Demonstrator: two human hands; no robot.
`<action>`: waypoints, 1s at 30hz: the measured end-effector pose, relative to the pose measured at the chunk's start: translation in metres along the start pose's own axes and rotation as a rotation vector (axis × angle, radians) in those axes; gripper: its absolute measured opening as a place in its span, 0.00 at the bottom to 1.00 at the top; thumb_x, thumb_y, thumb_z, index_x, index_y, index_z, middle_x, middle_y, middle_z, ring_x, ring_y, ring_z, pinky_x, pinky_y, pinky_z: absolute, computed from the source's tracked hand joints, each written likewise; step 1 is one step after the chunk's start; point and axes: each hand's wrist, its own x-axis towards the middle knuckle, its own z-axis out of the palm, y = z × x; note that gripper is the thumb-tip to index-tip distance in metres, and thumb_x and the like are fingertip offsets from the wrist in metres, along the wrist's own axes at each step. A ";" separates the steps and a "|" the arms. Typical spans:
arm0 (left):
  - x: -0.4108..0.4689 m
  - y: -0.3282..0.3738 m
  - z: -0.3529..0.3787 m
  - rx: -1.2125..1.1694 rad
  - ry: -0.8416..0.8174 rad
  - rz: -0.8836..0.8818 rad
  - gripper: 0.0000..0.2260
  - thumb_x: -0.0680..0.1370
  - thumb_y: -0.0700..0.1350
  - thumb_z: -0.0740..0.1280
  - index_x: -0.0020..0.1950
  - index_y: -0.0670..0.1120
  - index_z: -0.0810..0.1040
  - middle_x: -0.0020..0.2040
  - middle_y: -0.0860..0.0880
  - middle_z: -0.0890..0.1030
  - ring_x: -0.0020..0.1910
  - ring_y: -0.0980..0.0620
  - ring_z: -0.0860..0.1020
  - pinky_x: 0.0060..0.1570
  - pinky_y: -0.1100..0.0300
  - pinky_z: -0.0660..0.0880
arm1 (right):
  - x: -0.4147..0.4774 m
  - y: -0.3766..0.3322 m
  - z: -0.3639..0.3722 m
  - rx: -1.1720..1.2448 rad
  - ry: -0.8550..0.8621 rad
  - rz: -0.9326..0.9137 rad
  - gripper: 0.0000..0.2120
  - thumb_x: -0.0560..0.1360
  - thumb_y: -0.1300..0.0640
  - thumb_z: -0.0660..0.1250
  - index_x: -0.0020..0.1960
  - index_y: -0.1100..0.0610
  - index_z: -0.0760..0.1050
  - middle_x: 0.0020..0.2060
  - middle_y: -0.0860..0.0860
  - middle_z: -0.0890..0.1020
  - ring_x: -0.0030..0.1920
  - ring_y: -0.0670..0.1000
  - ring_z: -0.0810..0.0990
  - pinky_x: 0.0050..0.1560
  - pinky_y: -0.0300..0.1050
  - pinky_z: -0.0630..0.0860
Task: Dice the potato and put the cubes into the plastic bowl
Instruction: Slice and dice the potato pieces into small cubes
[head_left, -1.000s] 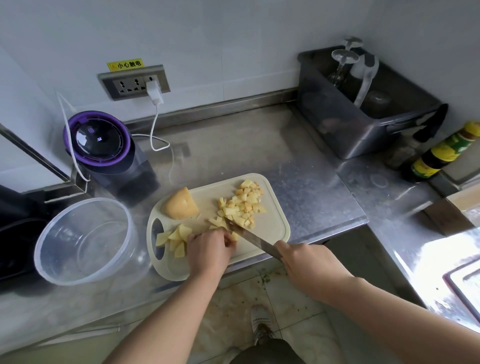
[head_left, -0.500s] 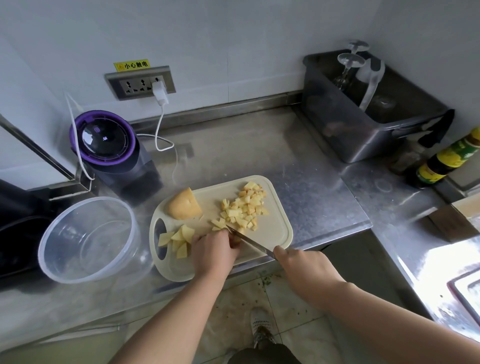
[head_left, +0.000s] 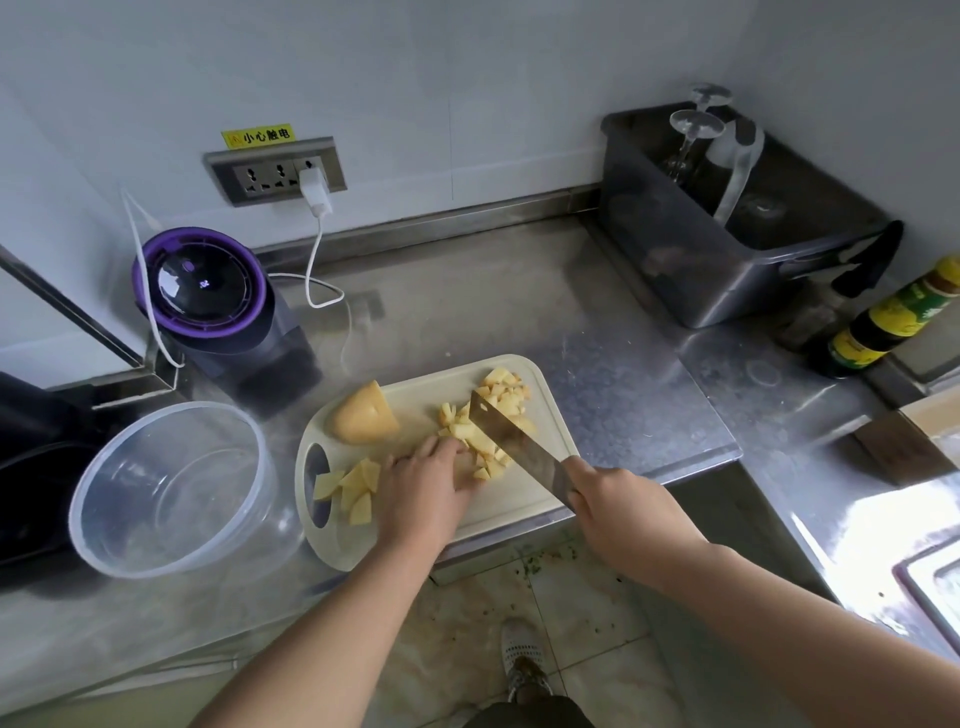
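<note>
Stainless steel counter (head_left: 519, 312) is seen running along a white wall (head_left: 467, 78) and turning a corner at the right, with pale floor tiles (head_left: 571, 649) below its front edge. A socket strip (head_left: 275, 174) is set in the wall, and a white plug (head_left: 314, 192) is fitted in it. A purple-lidded appliance (head_left: 208, 291) is placed at the left.

A clear plastic bowl (head_left: 171, 410) is stood just left of the cutting board (head_left: 519, 499); nothing is seen inside it. Upturned glasses (head_left: 696, 124) are held in a grey tub (head_left: 691, 260) at the far right, and a dark bottle (head_left: 893, 322) is stood beyond it.

On the board, an uncut potato half (head_left: 363, 415) is laid at the far left, larger chunks (head_left: 353, 486) beside the handle hole, and diced cubes (head_left: 501, 395) toward the far right. The board's long axis is set from near left to far right.

The knife (head_left: 519, 447) is gripped by the right hand (head_left: 618, 504), fingers wrapped round the hidden handle. Its blade is angled from near right to far left, the tip over the cubes. The left hand (head_left: 426, 493) is laid on the board, fingers fairly straight and touching the cubes beside the blade.
</note>
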 end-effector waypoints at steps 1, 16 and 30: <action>0.003 -0.008 -0.003 -0.037 0.011 0.000 0.17 0.76 0.55 0.68 0.63 0.52 0.75 0.60 0.55 0.77 0.56 0.52 0.77 0.54 0.58 0.71 | 0.000 0.000 -0.001 0.001 0.003 -0.001 0.05 0.81 0.59 0.55 0.51 0.52 0.60 0.34 0.47 0.71 0.33 0.54 0.74 0.34 0.47 0.71; 0.042 -0.046 -0.018 0.239 -0.398 0.236 0.17 0.76 0.53 0.64 0.64 0.53 0.72 0.63 0.53 0.72 0.64 0.50 0.69 0.63 0.56 0.64 | 0.003 -0.008 0.004 0.007 -0.032 -0.012 0.04 0.82 0.58 0.53 0.49 0.52 0.59 0.33 0.49 0.71 0.32 0.54 0.72 0.32 0.46 0.67; 0.006 -0.024 -0.010 0.094 -0.255 -0.091 0.11 0.78 0.51 0.66 0.57 0.48 0.77 0.56 0.49 0.79 0.52 0.48 0.79 0.44 0.58 0.72 | 0.005 -0.033 0.028 -0.016 -0.083 -0.033 0.13 0.76 0.67 0.55 0.56 0.52 0.64 0.37 0.51 0.76 0.30 0.53 0.70 0.31 0.46 0.67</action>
